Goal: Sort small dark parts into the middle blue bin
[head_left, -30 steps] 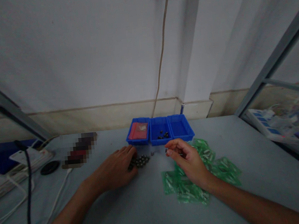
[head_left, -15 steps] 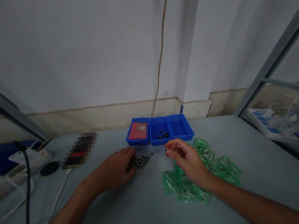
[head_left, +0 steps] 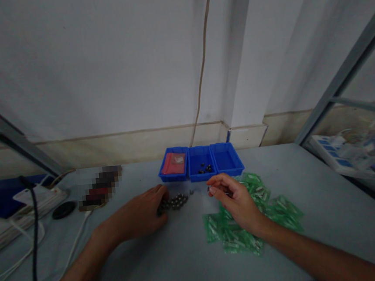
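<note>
Fingers point(head_left: 160, 194) of the left hand point(head_left: 143, 214) curl down at the near-left edge of a small heap of metal balls point(head_left: 176, 201) on the grey tabletop point(head_left: 172, 264), their tips touching the nearest balls – whether one is actually gripped cannot be told. Over the past second this hand has slid back a little toward the person, baring more of the heap. Just to the right, the thumb and forefinger of the right hand point(head_left: 237, 201) are pressed together on a small dark piece point(head_left: 209, 189), too small to identify, held a little above the tabletop; this hand has barely shifted from its earlier place. Its wrist lies over a loose spread of green packets point(head_left: 279, 211) that fans out to the right. A stray ball point(head_left: 191, 192) sits between heap and pinch. Beyond both hands three blue bins point(head_left: 226, 160) stand side by side, touching – the left one holding a red packet point(head_left: 173, 163), the middle one a few dark balls point(head_left: 203, 169). At far left lie a white power strip point(head_left: 38, 199), a black disc point(head_left: 63, 210) and a dangling black cable point(head_left: 35, 241); a tan cord point(head_left: 201, 78) runs down the wall behind the bins.
</note>
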`<state>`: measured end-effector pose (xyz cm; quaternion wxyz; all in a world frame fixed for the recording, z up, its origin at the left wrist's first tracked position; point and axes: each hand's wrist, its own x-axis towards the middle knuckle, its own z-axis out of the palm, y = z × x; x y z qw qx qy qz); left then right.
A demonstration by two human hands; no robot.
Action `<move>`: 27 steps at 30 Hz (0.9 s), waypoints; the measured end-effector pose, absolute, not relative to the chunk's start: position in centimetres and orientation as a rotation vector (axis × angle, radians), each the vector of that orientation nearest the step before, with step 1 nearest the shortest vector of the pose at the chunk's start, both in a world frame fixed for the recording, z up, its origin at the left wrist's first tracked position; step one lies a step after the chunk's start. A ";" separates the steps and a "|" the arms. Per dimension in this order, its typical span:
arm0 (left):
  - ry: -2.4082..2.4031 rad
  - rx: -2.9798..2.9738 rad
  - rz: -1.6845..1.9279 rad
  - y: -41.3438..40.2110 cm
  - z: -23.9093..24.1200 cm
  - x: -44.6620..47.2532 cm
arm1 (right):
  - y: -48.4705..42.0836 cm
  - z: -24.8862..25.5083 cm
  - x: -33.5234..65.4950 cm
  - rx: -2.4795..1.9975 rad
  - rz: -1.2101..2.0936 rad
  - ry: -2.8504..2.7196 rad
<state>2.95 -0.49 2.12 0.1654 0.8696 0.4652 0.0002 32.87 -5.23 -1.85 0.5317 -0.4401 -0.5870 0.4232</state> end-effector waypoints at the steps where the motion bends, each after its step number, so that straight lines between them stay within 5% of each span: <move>1: 1.325 2.456 -0.005 -0.5 2.2 2.9 | -5.2 -1.8 32.9 -1.051 1.008 -1.403; 27: 1.311 2.417 0.024 -0.5 2.5 2.6 | -5.3 -1.7 32.8 -1.037 1.031 -1.403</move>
